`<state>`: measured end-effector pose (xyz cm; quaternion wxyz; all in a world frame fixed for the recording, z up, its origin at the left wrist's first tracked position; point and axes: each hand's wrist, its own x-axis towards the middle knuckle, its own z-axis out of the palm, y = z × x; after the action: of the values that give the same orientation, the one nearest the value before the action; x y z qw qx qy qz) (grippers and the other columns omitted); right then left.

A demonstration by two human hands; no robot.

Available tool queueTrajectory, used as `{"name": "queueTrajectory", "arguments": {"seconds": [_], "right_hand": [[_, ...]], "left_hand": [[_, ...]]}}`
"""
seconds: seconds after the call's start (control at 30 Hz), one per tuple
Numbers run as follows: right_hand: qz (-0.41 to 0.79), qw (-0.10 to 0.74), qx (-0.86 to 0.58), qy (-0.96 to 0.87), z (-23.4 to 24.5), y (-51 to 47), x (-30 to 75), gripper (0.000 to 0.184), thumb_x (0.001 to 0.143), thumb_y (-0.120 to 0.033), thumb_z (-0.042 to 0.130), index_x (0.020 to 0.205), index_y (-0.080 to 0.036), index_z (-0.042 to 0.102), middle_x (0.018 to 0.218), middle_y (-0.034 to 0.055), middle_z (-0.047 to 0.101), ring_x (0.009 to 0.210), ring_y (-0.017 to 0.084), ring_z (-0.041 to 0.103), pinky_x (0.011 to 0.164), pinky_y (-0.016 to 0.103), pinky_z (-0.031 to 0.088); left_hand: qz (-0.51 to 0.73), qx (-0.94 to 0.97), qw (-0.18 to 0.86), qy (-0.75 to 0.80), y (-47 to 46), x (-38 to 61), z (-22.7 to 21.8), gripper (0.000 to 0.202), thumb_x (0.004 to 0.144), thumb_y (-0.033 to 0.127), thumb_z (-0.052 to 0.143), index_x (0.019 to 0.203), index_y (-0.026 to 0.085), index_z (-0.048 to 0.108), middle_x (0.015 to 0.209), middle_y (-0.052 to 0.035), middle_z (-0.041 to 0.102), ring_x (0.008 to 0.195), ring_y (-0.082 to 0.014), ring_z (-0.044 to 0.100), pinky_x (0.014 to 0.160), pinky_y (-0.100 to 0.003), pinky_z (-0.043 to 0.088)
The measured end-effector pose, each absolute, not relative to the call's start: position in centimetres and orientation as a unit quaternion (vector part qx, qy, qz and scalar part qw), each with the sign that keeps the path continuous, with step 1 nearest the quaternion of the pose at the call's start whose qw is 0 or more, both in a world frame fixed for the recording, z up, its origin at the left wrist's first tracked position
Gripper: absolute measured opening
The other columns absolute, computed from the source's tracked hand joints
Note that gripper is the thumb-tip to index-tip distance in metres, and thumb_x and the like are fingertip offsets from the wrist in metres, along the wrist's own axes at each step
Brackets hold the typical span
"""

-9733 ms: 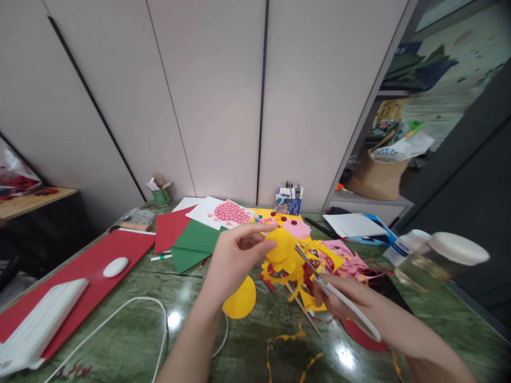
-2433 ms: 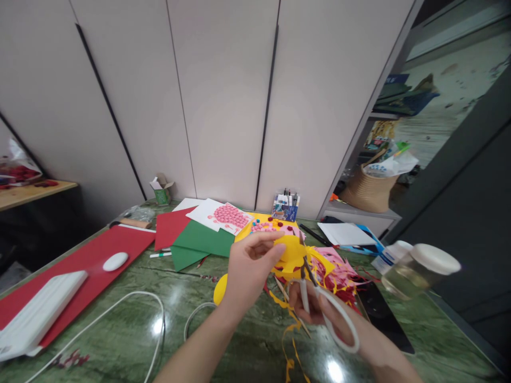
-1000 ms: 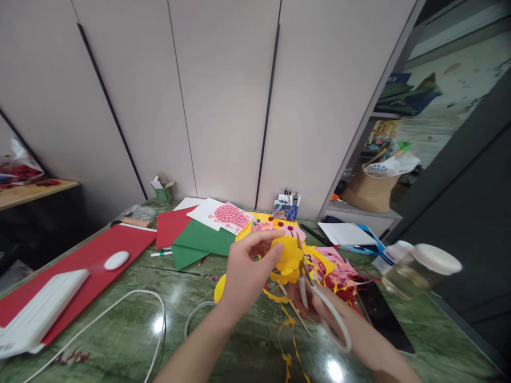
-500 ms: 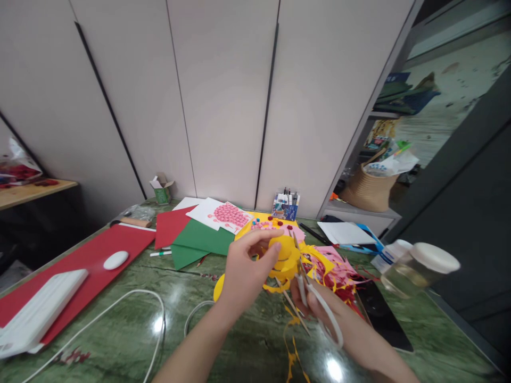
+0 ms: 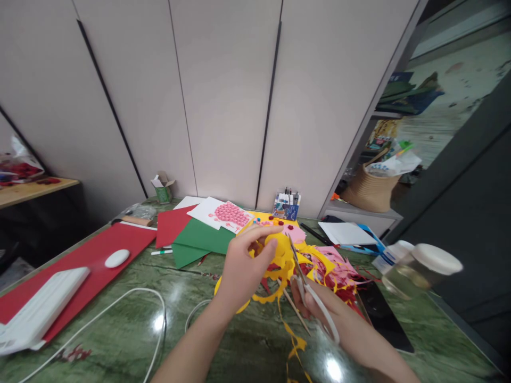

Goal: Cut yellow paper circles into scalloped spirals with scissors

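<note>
My left hand (image 5: 246,263) pinches a piece of yellow paper (image 5: 279,249) between thumb and fingers. A wavy-edged yellow strip (image 5: 268,298) curls below it and trails down toward the front of the table. My right hand (image 5: 305,298) is closed round the white handles of a pair of scissors (image 5: 298,261). The blades point up and lie against the right edge of the yellow paper. Pink, yellow and red paper scraps (image 5: 333,266) are heaped beyond my right hand. A thin wooden stick (image 5: 296,311) lies beneath the hands.
Green paper sheets (image 5: 199,238) and a white card with pink dots (image 5: 229,215) lie behind my left hand. At left are a white keyboard (image 5: 48,308), a mouse (image 5: 117,258) and a cable (image 5: 136,290). A black tablet (image 5: 385,319) and a lidded jar (image 5: 421,268) stand right.
The yellow paper has turned and shifted slightly left in my left hand. The wavy strip now hangs lower and in a wider loop. The scissors have tilted a little.
</note>
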<state>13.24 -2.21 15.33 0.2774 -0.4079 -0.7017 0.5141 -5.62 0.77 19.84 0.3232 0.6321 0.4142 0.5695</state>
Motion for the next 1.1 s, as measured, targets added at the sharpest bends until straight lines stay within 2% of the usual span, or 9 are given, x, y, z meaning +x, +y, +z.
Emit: {"name": "queueTrajectory", "arguments": {"seconds": [0.27,0.43,0.73,0.93,1.1], "right_hand": [[0.489,0.256,-0.414,-0.724,15.5,-2.3,13.6,0.031,0.094,-0.047,0.034,0.085,-0.021,0.049,0.079,0.0001,0.046,0.071,0.015,0.04,0.069,0.028,0.041],[0.464,0.231,-0.435,-0.736,15.9,-2.3,14.1,0.033,0.092,-0.05,0.037,0.088,-0.022,0.053,0.079,0.0014,0.05,0.073,0.017,0.044,0.069,0.028,0.043],[0.454,0.184,-0.433,-0.757,16.8,-2.3,14.5,0.036,0.09,-0.053,0.039,0.095,-0.022,0.057,0.08,0.0015,0.055,0.071,0.017,0.046,0.066,0.027,0.041],[0.432,0.164,-0.435,-0.773,16.9,-2.1,14.5,0.035,0.092,-0.05,0.038,0.086,-0.021,0.058,0.076,0.0015,0.056,0.068,0.016,0.047,0.061,0.025,0.041],[0.423,0.143,-0.437,-0.781,16.6,-2.1,14.7,0.032,0.092,-0.047,0.039,0.098,-0.024,0.06,0.085,0.0028,0.062,0.075,0.018,0.054,0.066,0.027,0.044]], "left_hand": [[0.548,0.665,0.297,0.411,0.6,-6.4,20.2,0.022,0.083,0.018,0.053,0.098,0.021,0.068,0.09,-0.0041,0.067,0.077,-0.015,0.056,0.067,-0.027,0.042],[0.54,0.674,0.302,0.403,0.6,-6.8,20.2,0.023,0.082,0.016,0.054,0.098,0.023,0.069,0.1,-0.0043,0.069,0.089,-0.0172,0.06,0.077,-0.03,0.045],[0.484,0.715,0.295,0.409,0.6,-8.0,20.8,0.03,0.081,0.011,0.051,0.099,0.026,0.069,0.095,-0.004,0.068,0.083,-0.0156,0.059,0.071,-0.028,0.046],[0.464,0.737,0.287,0.399,0.3,-8.5,21.2,0.028,0.082,0.013,0.051,0.099,0.025,0.07,0.09,-0.0042,0.068,0.078,-0.0156,0.057,0.07,-0.029,0.045],[0.446,0.75,0.292,0.392,0.3,-8.9,21.4,0.028,0.082,0.013,0.05,0.099,0.025,0.069,0.093,-0.0037,0.069,0.08,-0.0155,0.058,0.073,-0.029,0.045]]}}
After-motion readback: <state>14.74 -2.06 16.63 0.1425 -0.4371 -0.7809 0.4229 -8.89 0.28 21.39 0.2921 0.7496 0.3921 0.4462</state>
